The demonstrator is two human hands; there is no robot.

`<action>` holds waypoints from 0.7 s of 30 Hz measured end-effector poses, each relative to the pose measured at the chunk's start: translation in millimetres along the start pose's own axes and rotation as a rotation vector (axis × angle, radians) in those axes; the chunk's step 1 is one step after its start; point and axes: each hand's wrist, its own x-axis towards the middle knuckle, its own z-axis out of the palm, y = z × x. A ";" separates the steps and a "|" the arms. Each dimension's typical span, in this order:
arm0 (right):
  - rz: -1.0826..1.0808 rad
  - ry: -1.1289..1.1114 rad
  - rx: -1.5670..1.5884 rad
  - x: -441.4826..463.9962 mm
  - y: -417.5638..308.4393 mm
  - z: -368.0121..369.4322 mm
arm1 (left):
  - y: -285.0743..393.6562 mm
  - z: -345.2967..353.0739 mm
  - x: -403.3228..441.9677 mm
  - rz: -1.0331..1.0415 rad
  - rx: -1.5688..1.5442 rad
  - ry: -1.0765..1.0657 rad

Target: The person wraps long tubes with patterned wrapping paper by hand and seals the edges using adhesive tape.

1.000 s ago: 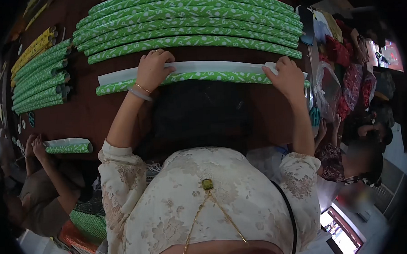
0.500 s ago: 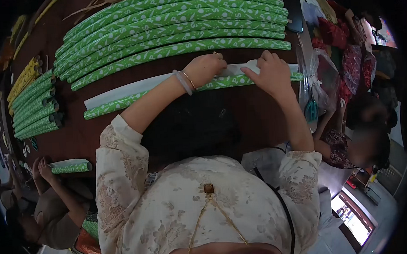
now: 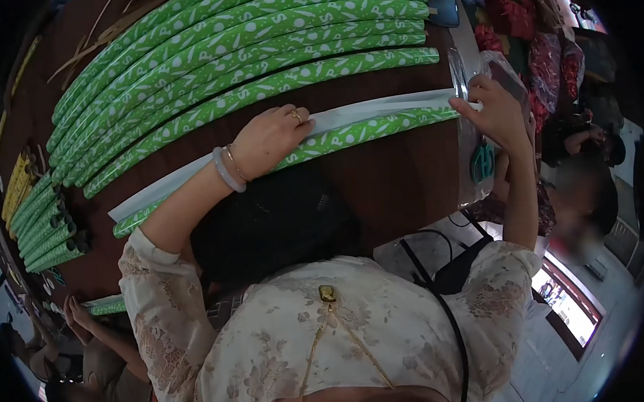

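Note:
A green patterned roll of wrapping paper [image 3: 362,133] lies across the dark table, with its white underside edge standing up along the far side. My left hand [image 3: 272,137], with a bangle and a ring, rests near the middle of the roll, its fingers curled onto the white edge. At the right end, my right hand [image 3: 496,114] pinches the corner of the paper between thumb and fingers. Just beyond lie several finished green rolls [image 3: 259,81], side by side.
Teal-handled scissors [image 3: 482,162] lie near the right table edge, beside clear plastic. A phone [image 3: 443,2] is at the far right. More green rolls [image 3: 47,231] and yellow rolls [image 3: 19,185] are stacked left. A co-worker's hands [image 3: 77,316] are at the lower left.
My right hand has slid right to the end of the paper, and my left hand has moved left along it. The view has shifted slightly.

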 end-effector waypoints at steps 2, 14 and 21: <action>0.006 0.060 0.097 -0.1 22.6 11.2 | -1.6 -2.9 -3.3 0.026 0.035 -0.015; 0.057 0.184 0.078 -6.6 14.2 35.9 | -5.5 -14.1 -33.5 0.078 0.172 -0.040; 0.022 0.291 -0.048 -7.6 18.2 47.2 | -4.6 -17.8 -27.0 0.159 0.223 -0.006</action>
